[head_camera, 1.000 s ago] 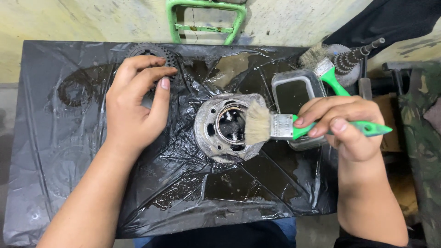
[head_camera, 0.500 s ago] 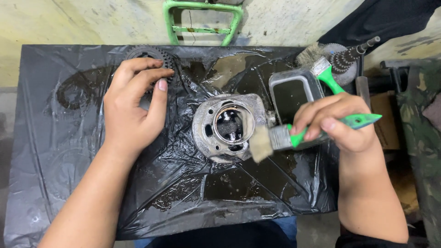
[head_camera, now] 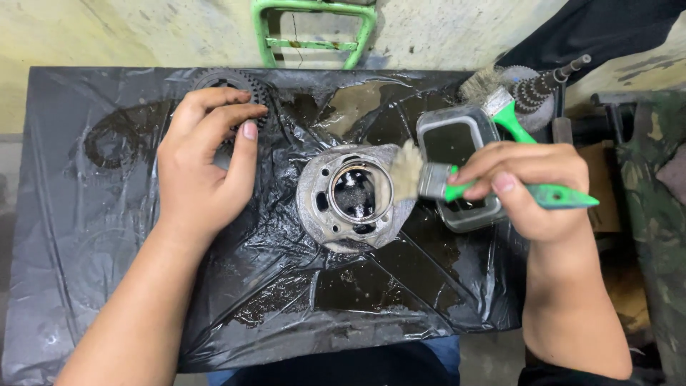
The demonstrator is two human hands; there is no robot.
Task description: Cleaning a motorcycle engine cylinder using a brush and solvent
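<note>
Brushing step in hand, as I judge it: right hand [head_camera: 532,189] grips the green-handled paintbrush [head_camera: 486,187], fingers wrapped round the handle, thumb on top. Bristles touch the right rim of the metal engine cylinder [head_camera: 354,196]. Left hand [head_camera: 204,168] grasps nothing; it lies palm down, fingers loosely curled, on the black plastic sheet [head_camera: 107,236], fingertips touching the dark toothed gear [head_camera: 239,82] at the sheet's far edge.

Cylinder sits mid-worktop on the wet sheet, between the two hands, well apart from the left one. Bore faces straight up at the camera, so its axis runs vertical; the flange lies flat on the sheet. Brush long axis runs roughly left-right, handle end pointing right and slightly toward the person, bristles pointing left at the cylinder.

Just right of the cylinder: a small rectangular metal tray [head_camera: 429,132] of dark liquid, partly under the brush. A second green brush [head_camera: 500,104] rests at the tray's far corner, beside a geared shaft [head_camera: 550,82].

Next move, by my reading, calls for sweeping the bristles round the rim and down into the bore; the part is unheld, so a light stroke or a steadying left hand is needed to stop it sliding on the slick sheet.
</note>
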